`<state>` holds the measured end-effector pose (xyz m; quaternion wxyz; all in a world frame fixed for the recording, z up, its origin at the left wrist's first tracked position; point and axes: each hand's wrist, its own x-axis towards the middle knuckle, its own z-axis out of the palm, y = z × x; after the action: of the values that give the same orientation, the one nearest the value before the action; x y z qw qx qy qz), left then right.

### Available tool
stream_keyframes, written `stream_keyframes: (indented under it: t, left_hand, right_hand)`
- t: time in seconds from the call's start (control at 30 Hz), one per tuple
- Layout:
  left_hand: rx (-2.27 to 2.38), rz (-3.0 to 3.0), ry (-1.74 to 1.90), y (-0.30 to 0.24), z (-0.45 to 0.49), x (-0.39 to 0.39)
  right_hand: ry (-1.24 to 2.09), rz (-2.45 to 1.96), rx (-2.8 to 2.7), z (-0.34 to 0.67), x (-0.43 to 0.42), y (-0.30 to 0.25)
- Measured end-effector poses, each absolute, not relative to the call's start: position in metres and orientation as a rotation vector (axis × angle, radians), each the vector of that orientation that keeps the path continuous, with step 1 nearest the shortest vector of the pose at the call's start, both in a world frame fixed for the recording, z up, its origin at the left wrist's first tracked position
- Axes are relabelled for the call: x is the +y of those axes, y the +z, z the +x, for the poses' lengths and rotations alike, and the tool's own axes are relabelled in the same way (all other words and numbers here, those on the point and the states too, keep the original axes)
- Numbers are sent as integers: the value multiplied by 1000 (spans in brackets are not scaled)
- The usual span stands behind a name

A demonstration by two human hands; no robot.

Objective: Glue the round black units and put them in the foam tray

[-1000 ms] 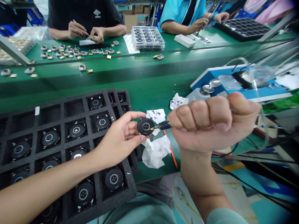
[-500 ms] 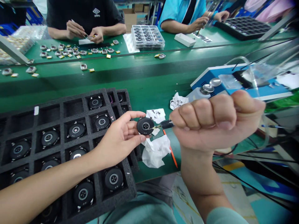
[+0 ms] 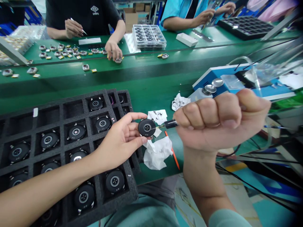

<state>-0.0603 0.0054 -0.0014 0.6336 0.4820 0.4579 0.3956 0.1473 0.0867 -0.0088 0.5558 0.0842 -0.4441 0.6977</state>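
Observation:
My left hand [image 3: 125,135] pinches a round black watch body [image 3: 147,127] by its edge, its back with the ringed sensor facing up. In front of me my right hand [image 3: 217,121] is a closed fist around a black tool [image 3: 169,124] with a thin needle-like tip. That tip meets the watch back just right of the sensor ring, though I cannot tell whether it presses on it. Most of the tool is hidden inside the fist. Beneath my left arm lies a black foam tray [image 3: 63,142] with several similar watch bodies in its compartments.
Near the hands lie a crumpled white tissue [image 3: 158,154], white paper with dark scraps [image 3: 157,116] and an orange stick [image 3: 175,154]. A metal-topped bottle [image 3: 208,90] and a blue machine [image 3: 217,75] stand right. Across the bench, co-workers handle small parts near a clear box [image 3: 149,37].
My hands hold nearly the same pose, with the tool tip still at the watch. Across the bench, a co-worker's hand has reached forward to a small part on the bench.

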Motion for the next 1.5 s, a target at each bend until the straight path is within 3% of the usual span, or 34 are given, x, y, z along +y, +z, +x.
stream_keyframes:
  t: [1.13, 1.5]
  left_hand:
    - [1059, 1185, 876, -1, -60, 5]
    - [1040, 1208, 875, -3, -62, 4]
  right_hand:
    - [1578, -11, -996, 144, 81, -3]
    - [1554, 209, -992, 143, 88, -13]
